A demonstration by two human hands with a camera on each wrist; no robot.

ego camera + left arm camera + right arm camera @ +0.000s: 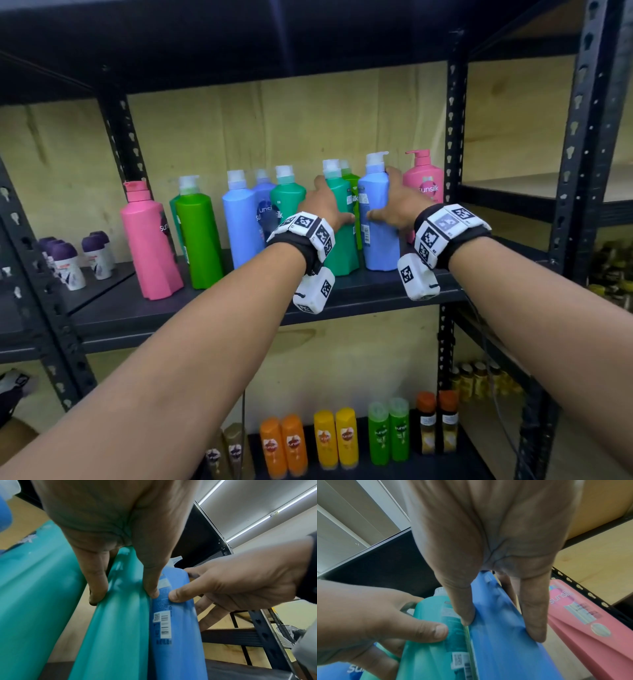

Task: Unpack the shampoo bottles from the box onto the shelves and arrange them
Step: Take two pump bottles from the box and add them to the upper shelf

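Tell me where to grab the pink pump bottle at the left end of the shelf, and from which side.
Grip the pink pump bottle around its mid body, coming from the front. It stands upright near the shelf edge with open space on its left; the green bottle crowds its right. The flat sides should suit a thumb-and-fingers wrap better than the narrow pump neck.

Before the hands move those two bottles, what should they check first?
1. Left hand holds the teal bottle with thumb and fingers: ok.
2. Right hand holds the blue bottle the same way: ok.
3. Both bottles stand upright on the shelf: ok.
4. Room beside them: not ok, the pink bottle stands close on the right.
5. Space behind them: cannot tell.
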